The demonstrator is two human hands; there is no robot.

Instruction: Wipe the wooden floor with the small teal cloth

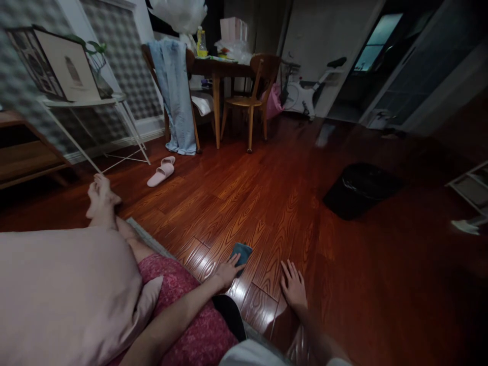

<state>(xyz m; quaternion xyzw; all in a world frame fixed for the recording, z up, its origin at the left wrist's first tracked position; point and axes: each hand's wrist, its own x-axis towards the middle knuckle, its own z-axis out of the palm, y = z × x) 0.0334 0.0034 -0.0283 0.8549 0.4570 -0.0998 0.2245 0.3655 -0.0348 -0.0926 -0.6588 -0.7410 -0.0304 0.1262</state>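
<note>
My left hand [227, 272] reaches across to the wooden floor [267, 203], fingers spread, with the fingertips touching a small teal object [241, 252] that lies flat on the boards. It does not grip the object. My right hand [293, 285] rests flat on the floor a little to the right, fingers spread, holding nothing. A person in a pink patterned garment [183, 310] lies under my left arm, bare feet [99, 198] pointing away.
A large pink pillow [64, 290] fills the lower left. A black bin [358, 189] stands on the floor at right. Pink slippers [161, 172], a white rack [95, 109], a wooden table [219, 68] with chairs and an exercise bike [308, 94] stand farther back.
</note>
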